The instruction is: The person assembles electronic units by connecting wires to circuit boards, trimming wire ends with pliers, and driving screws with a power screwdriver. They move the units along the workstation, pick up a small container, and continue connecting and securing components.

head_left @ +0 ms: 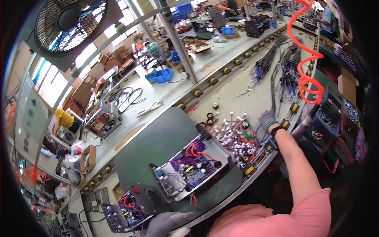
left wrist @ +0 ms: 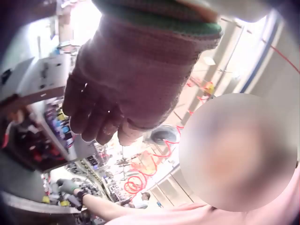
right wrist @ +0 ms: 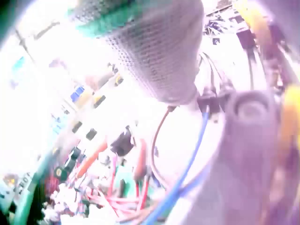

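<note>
In the head view my gloved right hand (head_left: 268,120) grips a cable at the right side of the bench, beside a heap of white connectors (head_left: 233,138). A brown wire (right wrist: 155,140) and a blue wire (right wrist: 199,140) hang below the glove in the right wrist view; its fingertips are partly washed out. My gloved left hand (head_left: 167,223) is at the bench's front edge with nothing in it, fingers loosely bent in the left wrist view. Just beyond it, an opened metal unit (head_left: 189,168) with a purple circuit board lies on a dark green mat (head_left: 154,134).
Bundles of dark cables (head_left: 290,59) lie farther along the bench. A second unit with a purple board (head_left: 126,211) is at the left. A red coiled hose (head_left: 310,81) hangs at the right, near a blue bin (head_left: 327,122). A roller rail (head_left: 225,71) borders the bench's far side.
</note>
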`<state>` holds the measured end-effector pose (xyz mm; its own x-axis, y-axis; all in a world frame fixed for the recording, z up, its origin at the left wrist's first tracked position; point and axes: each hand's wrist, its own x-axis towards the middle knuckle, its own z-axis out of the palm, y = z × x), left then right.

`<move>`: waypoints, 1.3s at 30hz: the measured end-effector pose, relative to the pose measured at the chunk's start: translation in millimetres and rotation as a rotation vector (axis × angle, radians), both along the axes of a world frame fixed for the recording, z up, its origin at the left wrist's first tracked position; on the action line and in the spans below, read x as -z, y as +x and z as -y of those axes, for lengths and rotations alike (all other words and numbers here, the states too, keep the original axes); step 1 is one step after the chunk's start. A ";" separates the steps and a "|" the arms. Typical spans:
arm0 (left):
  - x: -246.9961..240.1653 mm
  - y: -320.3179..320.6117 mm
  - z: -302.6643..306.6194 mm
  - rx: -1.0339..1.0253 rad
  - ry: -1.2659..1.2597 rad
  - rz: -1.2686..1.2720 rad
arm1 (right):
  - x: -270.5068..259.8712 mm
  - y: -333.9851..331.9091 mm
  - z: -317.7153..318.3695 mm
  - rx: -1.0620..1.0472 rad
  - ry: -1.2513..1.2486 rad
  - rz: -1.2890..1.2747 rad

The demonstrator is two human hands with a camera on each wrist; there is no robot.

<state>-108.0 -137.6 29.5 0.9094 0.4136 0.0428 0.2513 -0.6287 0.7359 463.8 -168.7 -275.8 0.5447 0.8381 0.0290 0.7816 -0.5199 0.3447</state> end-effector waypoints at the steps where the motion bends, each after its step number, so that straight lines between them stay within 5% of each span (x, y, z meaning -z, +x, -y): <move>1: 29.8 -0.9 5.4 -0.026 -0.064 0.080 | -30.2 -7.0 2.6 0.025 0.018 -0.037; 4: 110.3 -3.3 19.3 -0.044 0.056 -0.104 | -73.2 -9.1 -4.3 0.144 0.709 -0.501; 5: 126.1 4.0 23.9 -0.056 0.058 -0.093 | -79.4 -7.4 -6.8 0.120 1.038 -0.728; 7: 149.0 18.7 27.8 -0.140 0.344 0.072 | -136.3 -52.7 3.0 -0.115 1.224 -1.224; 9: 162.2 21.5 28.3 -0.219 0.361 0.073 | -165.7 -95.0 34.2 -0.235 0.885 -1.506; 11: 165.8 21.3 28.1 -0.327 0.376 0.077 | -164.1 -135.5 56.8 -0.632 0.391 -1.731; 12: 164.9 19.7 26.4 -0.330 0.431 0.041 | -171.3 -165.4 60.1 -0.449 0.046 -1.785; 13: 165.3 16.8 26.7 -0.329 0.480 0.001 | -162.6 -192.1 51.1 -0.572 -0.218 -1.576; 15: 184.7 5.1 21.4 -0.345 0.413 -0.073 | -113.8 -233.0 40.1 -0.845 -0.227 -1.036; 17: 197.1 1.9 14.2 -0.332 0.343 -0.143 | -79.3 -256.8 6.9 -0.947 0.115 -0.927; 21: 206.6 7.1 -16.0 -0.436 0.487 -0.026 | -91.1 -284.8 -23.8 -0.870 0.259 -0.781; 25: 216.4 25.3 -56.6 -0.640 0.456 -0.006 | -84.1 -298.2 -63.3 -0.799 0.431 -0.829; 31: 171.0 -3.4 -13.6 -0.610 0.552 -0.150 | -137.9 -286.0 -38.6 -0.853 -0.073 -1.043; 33: 172.7 -29.5 7.0 -0.642 0.289 0.093 | -175.2 -294.2 -25.8 -1.038 -0.124 -1.145; 36: 165.7 -40.9 32.9 -0.717 0.224 0.138 | -247.0 -338.1 -28.9 -0.728 -0.077 -1.869; 37: 160.9 -43.4 35.6 -0.695 0.242 0.118 | -258.0 -355.5 -35.2 -0.776 -0.014 -1.822; 39: 149.2 -43.9 39.7 -0.680 0.287 0.124 | -263.5 -404.4 -59.0 -1.166 0.302 -1.314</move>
<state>-151.9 -177.3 -119.8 0.4384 0.8402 0.3193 0.5795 -0.5358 0.6141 59.5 -109.7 -12.3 -0.4800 0.8181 0.3168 0.4117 0.5289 -0.7421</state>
